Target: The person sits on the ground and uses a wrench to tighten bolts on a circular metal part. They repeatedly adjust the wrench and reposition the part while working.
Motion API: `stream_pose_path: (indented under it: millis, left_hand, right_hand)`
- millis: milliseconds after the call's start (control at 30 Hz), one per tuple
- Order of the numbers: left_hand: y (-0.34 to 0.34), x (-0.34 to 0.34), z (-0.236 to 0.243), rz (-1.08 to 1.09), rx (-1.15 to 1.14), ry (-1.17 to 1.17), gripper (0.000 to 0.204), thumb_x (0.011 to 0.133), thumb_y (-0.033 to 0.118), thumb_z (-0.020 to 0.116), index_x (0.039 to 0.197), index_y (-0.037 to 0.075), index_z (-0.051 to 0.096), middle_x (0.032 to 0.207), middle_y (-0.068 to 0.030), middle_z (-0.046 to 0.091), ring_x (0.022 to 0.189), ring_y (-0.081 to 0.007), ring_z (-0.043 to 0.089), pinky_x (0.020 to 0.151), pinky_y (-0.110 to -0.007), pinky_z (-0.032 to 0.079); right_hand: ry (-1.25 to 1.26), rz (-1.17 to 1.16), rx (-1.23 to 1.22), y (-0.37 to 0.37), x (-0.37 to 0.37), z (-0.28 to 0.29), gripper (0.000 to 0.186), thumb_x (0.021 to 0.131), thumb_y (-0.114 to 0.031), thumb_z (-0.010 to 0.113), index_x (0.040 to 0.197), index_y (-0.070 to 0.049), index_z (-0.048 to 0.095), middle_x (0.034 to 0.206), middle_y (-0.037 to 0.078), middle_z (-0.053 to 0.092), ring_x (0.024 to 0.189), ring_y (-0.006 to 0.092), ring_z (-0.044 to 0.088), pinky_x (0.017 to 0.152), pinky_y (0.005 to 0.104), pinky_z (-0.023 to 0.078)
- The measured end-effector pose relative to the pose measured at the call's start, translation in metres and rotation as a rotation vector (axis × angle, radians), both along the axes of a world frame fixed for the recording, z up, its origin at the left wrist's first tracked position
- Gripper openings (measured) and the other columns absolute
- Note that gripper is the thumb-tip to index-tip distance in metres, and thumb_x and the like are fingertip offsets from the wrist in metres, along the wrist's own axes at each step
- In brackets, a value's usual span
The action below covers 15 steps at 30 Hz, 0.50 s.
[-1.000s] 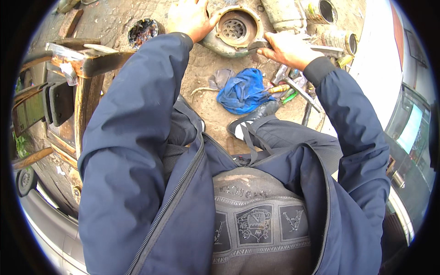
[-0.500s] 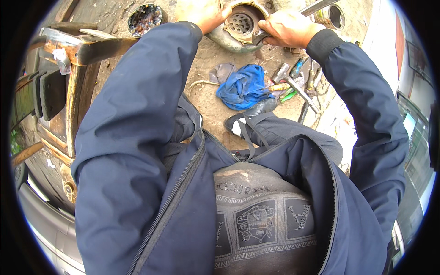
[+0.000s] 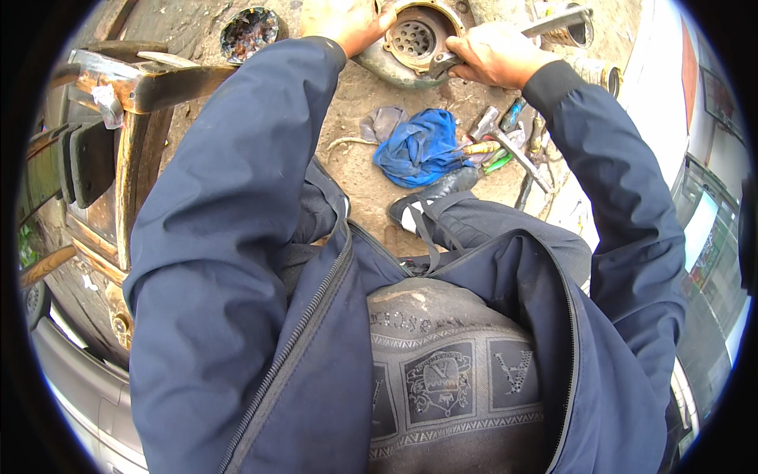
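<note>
The metal housing (image 3: pixel 385 68) sits on the ground (image 3: pixel 347 170), its round opening facing up. At its right edge, the right hand (image 3: pixel 496 54) is clamped around a metal bar (image 3: pixel 557 20). The left hand (image 3: pixel 347 20) is at its left; its grip I cannot tell. A blue cloth (image 3: pixel 424 148) lies nearer the person than the housing.

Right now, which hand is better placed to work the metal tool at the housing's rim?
Right hand, I'd judge: its grip is closed around the metal tool, one end of which sits by the right rim of the housing. The left hand is at the left rim with no tool visible.
</note>
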<state>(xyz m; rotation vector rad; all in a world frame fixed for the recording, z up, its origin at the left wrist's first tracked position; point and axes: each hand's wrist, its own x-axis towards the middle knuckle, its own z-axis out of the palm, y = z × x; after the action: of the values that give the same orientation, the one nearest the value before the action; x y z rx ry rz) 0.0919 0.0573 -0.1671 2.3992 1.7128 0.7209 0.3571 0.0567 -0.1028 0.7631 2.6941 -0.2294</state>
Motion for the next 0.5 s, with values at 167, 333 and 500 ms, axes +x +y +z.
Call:
stream_pose_path:
  millis: [167, 333, 500]
  left_hand:
    - [-0.003, 0.005, -0.002, -0.009, 0.047, 0.014, 0.046, 0.084, 0.044, 0.075, 0.107, 0.004, 0.071, 0.118, -0.0218, 0.066, 0.114, -0.0391, 0.061, 0.099, -0.052, 0.047]
    - [-0.001, 0.007, 0.009, -0.079, 0.07, 0.141, 0.046, 0.081, 0.038, 0.076, 0.112, 0.006, 0.069, 0.12, -0.0186, 0.064, 0.12, -0.039, 0.056, 0.103, -0.053, 0.043]
    - [-0.018, 0.035, 0.004, -0.605, 0.204, 0.174, 0.038, 0.08, 0.028, 0.078, 0.112, 0.011, 0.063, 0.108, -0.0078, 0.063, 0.114, -0.0261, 0.058, 0.098, -0.043, 0.045]
  right_hand:
    - [0.079, -0.044, 0.028, -0.014, 0.008, 0.003, 0.037, 0.087, -0.034, 0.077, 0.106, -0.006, 0.064, 0.082, 0.014, 0.067, 0.083, 0.0356, 0.07, 0.075, 0.0463, 0.055]
    - [0.147, -0.002, 0.123, -0.02, 0.007, 0.024, 0.035, 0.088, -0.036, 0.076, 0.103, -0.008, 0.062, 0.081, 0.013, 0.064, 0.081, 0.0344, 0.068, 0.074, 0.0452, 0.054]
    - [0.158, -0.319, 0.11, -0.074, 0.024, 0.044, 0.036, 0.088, -0.04, 0.076, 0.097, -0.007, 0.066, 0.081, 0.014, 0.069, 0.08, 0.0363, 0.07, 0.072, 0.0483, 0.056]
